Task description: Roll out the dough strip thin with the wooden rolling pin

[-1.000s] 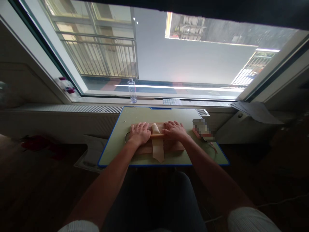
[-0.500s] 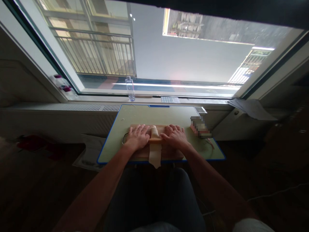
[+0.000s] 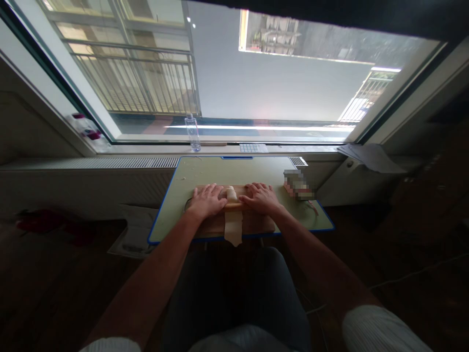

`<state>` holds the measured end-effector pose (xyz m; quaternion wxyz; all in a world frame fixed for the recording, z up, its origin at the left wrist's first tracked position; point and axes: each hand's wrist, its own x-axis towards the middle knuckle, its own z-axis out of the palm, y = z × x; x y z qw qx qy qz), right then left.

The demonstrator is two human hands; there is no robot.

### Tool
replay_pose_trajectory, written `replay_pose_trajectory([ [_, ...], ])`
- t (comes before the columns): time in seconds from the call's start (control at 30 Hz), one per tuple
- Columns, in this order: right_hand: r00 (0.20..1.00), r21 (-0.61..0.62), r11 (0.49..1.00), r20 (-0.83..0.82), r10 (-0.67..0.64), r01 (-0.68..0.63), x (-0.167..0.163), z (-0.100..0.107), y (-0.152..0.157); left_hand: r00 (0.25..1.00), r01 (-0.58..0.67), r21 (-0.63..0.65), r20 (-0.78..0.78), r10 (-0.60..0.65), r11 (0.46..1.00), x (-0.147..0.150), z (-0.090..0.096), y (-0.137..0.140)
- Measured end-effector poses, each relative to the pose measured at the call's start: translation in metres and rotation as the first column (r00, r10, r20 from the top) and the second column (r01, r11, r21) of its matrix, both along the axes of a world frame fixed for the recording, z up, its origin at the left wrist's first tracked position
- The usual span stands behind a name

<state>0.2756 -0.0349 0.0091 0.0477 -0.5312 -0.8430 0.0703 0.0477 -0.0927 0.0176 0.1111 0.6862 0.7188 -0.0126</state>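
Observation:
A pale strip of dough (image 3: pixel 233 227) lies lengthwise across a wooden board (image 3: pixel 258 223). Its near end hangs past the board's front edge, and the far part looks rolled up or bunched. Across the strip runs a thin wooden rolling pin (image 3: pixel 233 207), only its middle showing between my hands. My left hand (image 3: pixel 208 199) rests flat over the pin's left part, fingers stretched forward. On the other side my right hand (image 3: pixel 262 196) lies flat in the same way, thumb toward the dough. The palms hide the pin's ends.
The board stands on a small green table (image 3: pixel 216 171) with blue edging. A blurred-out object (image 3: pixel 299 186) sits at its right. On the windowsill stand a clear bottle (image 3: pixel 192 133) and a keyboard-like white item (image 3: pixel 253 147). Papers (image 3: pixel 372 157) lie at the right.
The camera view has shifted slightly. My hands have slid a little forward on the board, fingers reaching closer to or past its far edge. The dough still hangs over the front.

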Motion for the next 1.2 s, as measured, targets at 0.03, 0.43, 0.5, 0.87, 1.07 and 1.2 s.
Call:
replay_pose_trajectory([
  [0.03, 1.0, 0.009, 1.0, -0.007, 0.007, -0.007, 0.001, -0.001, -0.001, 1.0, 0.0, 0.001, 0.0, 0.0, 1.0, 0.0, 0.0, -0.001],
  [0.43, 1.0, 0.058, 0.998, 0.023, 0.012, -0.013, 0.002, -0.005, -0.013, 0.999, -0.039, 0.031, -0.009, 0.039, 0.999, 0.004, -0.002, -0.023],
  [0.5, 0.999, 0.048, 0.999, 0.033, -0.019, 0.018, 0.004, -0.006, -0.023, 0.999, -0.038, 0.053, -0.018, 0.039, 0.998, 0.005, -0.004, -0.024],
  [0.87, 0.995, 0.093, 0.991, 0.006, -0.099, 0.098, 0.004, -0.01, -0.053, 0.996, -0.031, 0.168, -0.074, 0.044, 0.985, 0.007, -0.016, -0.038],
  [1.07, 0.988, -0.008, 0.988, 0.018, -0.151, 0.152, -0.006, -0.002, -0.011, 0.999, -0.039, 0.05, -0.036, 0.041, 0.998, -0.006, -0.007, 0.013],
  [1.2, 0.982, 0.035, 0.981, 0.002, -0.19, 0.19, -0.011, 0.001, -0.001, 0.999, -0.046, 0.019, -0.006, 0.046, 0.999, -0.007, -0.008, 0.02],
])
